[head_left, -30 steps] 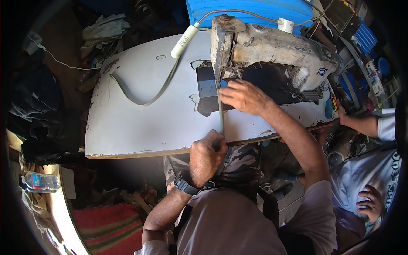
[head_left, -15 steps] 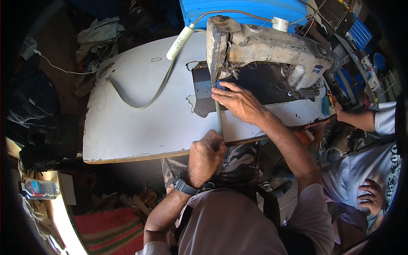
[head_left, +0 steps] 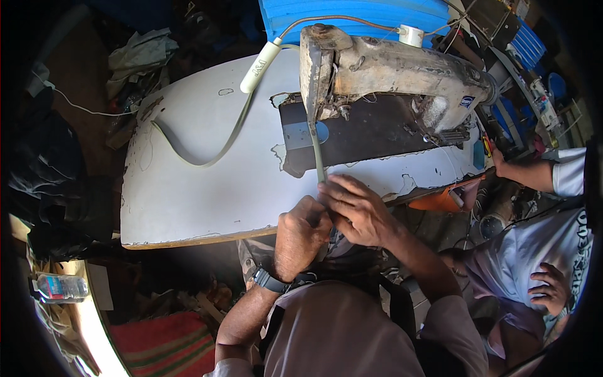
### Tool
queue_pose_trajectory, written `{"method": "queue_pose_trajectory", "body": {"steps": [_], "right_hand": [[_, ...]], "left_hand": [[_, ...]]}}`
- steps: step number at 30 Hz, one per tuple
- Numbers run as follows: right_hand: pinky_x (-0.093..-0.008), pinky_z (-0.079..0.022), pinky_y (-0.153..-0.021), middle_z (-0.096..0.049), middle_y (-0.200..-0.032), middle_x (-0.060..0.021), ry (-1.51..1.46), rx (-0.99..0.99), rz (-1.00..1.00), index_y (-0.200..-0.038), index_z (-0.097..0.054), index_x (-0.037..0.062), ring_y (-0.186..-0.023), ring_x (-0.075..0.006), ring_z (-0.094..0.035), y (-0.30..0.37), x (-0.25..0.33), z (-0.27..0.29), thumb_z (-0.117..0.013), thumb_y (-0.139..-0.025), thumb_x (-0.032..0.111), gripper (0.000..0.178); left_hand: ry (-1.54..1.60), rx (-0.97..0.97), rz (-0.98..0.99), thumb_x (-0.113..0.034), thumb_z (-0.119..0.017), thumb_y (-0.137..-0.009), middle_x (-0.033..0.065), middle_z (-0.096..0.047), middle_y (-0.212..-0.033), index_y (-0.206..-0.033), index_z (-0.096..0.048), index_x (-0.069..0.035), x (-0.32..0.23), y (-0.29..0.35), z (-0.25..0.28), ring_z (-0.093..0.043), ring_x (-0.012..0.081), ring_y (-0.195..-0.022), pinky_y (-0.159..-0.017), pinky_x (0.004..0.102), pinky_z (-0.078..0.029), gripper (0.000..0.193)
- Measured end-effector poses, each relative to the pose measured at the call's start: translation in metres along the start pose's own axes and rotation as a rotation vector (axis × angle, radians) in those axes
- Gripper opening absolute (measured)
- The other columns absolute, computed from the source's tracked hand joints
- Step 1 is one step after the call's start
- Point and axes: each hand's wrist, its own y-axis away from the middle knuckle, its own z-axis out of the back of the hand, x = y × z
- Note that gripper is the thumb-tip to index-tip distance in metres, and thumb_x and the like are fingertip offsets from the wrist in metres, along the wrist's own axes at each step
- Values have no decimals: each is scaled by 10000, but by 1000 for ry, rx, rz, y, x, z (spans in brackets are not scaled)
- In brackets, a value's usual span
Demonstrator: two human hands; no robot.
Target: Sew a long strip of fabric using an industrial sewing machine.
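A worn, pale sewing machine stands on a white table. From beneath its needle end a narrow grey-green strap runs toward me to the table's front edge. There my left hand is closed in a fist around the strap's near part. My right hand is beside it, fingers bent and pinching the strap just beyond the left. Behind the machine head, another length of strap comes out and curls over the table's left side.
A white lamp tube on a bendable neck hangs over the table. Blue sheets are stacked behind the machine. At right, another person's hand rests near the table's end. A plastic bottle lies at lower left.
My right hand has drawn back from beside the needle area, along the strap to the table's front edge, next to my left. My left hand stays almost in place.
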Motion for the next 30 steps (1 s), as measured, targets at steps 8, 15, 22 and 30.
{"method": "queue_pose_trajectory", "body": {"steps": [8,15,22,30], "right_hand": [[-404,-571,-1044,-741,-1228,-108,69,-176,4,-1089,-764,-2,-1210,-287,-672,9,16,-10,-775,-795,32,297],[-385,-607,-961,-749,-1194,-119,92,-188,4,-1058,-761,-7,-1128,-276,-711,12,27,-16,-804,-776,1,286],[-383,-610,-955,-747,-1207,-119,101,-190,11,-1061,-759,-17,-1122,-266,-714,13,25,-12,-806,-793,9,273],[-409,-599,-969,-755,-1198,-118,126,-153,-42,-1045,-766,-13,-1124,-283,-710,12,34,-3,-813,-796,28,256]], "left_hand": [[-436,257,-251,-42,-690,-994,102,-746,-765,-1006,-744,55,-24,-17,38,-702,138,-610,-585,297,-573,111],[-808,158,-716,64,-654,-910,133,-688,-1401,-1320,-723,-19,-2,-92,57,-670,289,-1110,-1025,432,-541,425],[-985,260,-766,68,-701,-837,90,-683,-1448,-1352,-728,-45,-2,-99,59,-616,261,-1099,-1014,389,-518,528],[-1070,202,-863,-67,-669,-860,54,-665,-1417,-1294,-724,-43,6,-99,55,-607,247,-1100,-904,379,-506,437]]}}
